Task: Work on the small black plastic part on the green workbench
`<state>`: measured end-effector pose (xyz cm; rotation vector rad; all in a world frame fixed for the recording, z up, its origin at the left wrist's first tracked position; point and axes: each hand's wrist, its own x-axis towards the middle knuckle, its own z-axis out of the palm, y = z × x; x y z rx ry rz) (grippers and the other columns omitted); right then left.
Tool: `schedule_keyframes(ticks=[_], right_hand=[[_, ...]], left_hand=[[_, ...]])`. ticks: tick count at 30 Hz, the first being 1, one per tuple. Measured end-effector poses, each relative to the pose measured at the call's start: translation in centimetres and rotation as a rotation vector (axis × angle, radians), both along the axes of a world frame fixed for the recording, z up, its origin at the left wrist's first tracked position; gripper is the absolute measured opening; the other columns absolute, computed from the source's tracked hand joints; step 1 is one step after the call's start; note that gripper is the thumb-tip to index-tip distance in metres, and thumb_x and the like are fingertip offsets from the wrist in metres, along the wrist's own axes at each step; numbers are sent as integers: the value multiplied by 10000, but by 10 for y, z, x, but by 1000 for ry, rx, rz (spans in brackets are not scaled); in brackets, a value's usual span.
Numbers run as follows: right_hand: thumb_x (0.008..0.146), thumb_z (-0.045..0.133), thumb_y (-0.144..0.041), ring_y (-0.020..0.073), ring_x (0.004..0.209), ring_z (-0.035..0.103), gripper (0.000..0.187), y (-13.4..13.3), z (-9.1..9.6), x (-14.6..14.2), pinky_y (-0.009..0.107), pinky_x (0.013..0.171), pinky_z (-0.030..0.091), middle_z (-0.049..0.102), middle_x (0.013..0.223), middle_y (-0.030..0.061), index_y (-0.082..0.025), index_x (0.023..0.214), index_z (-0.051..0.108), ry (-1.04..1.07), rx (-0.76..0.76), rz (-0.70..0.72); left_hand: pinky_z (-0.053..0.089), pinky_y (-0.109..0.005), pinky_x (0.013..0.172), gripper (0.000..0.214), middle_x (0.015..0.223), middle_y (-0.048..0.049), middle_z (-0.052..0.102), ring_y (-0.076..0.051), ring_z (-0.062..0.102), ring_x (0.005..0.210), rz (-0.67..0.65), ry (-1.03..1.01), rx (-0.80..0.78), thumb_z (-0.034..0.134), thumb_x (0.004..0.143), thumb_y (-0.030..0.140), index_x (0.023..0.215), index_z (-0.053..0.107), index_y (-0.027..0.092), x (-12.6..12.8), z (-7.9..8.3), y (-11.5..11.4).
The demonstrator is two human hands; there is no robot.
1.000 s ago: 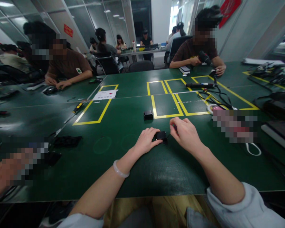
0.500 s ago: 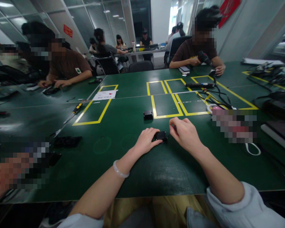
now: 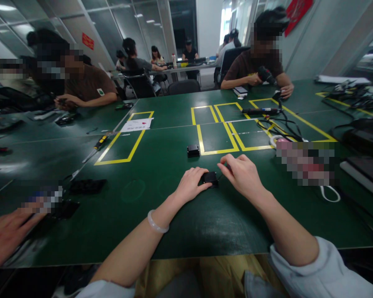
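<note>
Head view: near the green table's (image 3: 186, 234) front edge, left hand (image 3: 191, 182) gripped a black block (image 3: 210, 178); curled right hand (image 3: 240, 173), contents unclear, edged closer, seemingly mid-work.

On the worktop (image 3: 174, 240), a block (image 3: 210, 179) lies between the left hand (image 3: 192, 182), touching its left side, and the right hand (image 3: 240, 174), just to its right; beyond it and slightly left, a second block (image 3: 193, 151) lies just beside the near left corner of a tape rectangle (image 3: 219, 152). Farther left, a screwdriver (image 3: 100, 142) lies to the left of a tape outline (image 3: 113, 162), across which a paper sheet (image 3: 138, 125) lies. A heap of cables (image 3: 349, 97) lies at the far right.
</note>
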<state>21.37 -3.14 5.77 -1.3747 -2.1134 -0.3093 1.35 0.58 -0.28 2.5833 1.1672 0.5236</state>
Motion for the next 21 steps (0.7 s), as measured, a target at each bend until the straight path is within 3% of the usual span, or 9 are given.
schedule_keyframes(ticks=[10, 21], right_hand=[[879, 403, -176, 154, 594, 484, 145, 2, -1, -2, 281, 677, 327, 629, 692, 17, -173, 899, 547, -26, 32, -25], [944, 393, -306, 151, 616, 525, 206, 0, 1, -2, 289, 697, 321, 629, 672, 11, -177, 910, 550, -31, -1, -3]], left_hand=[[409, -343, 813, 376, 1036, -41, 584, -220, 519, 938, -6, -2, 11, 576, 866, 465, 1133, 521, 206, 0, 0, 0], [410, -358, 830, 382, 1047, -48, 579, -227, 518, 956, 5, 2, -5, 574, 864, 468, 1141, 521, 210, 1, 0, 0]])
